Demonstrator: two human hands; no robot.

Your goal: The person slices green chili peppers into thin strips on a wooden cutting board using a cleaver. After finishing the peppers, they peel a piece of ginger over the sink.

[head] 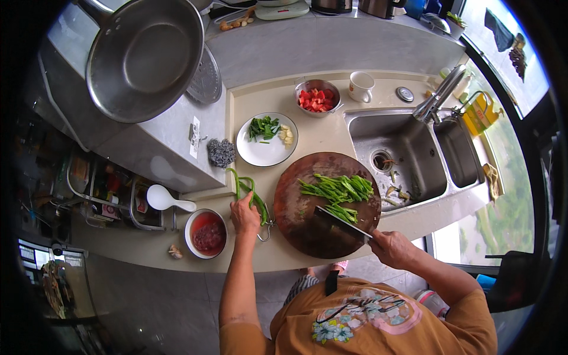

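Note:
My left hand is closed around long green peppers over the counter, left of the round wooden chopping board. My right hand grips the handle of a cleaver, its blade standing on edge at the board's lower right. Sliced green pepper lies in a heap on the board's upper right, with a smaller bunch against the blade. Beyond the board, a white plate holds cut green leaves and peeled garlic cloves.
A metal bowl of chopped red pieces and a mug stand at the back. The steel sink is right of the board. At left are a bowl of reddish meat, a white spoon and garlic. A pan hangs upper left.

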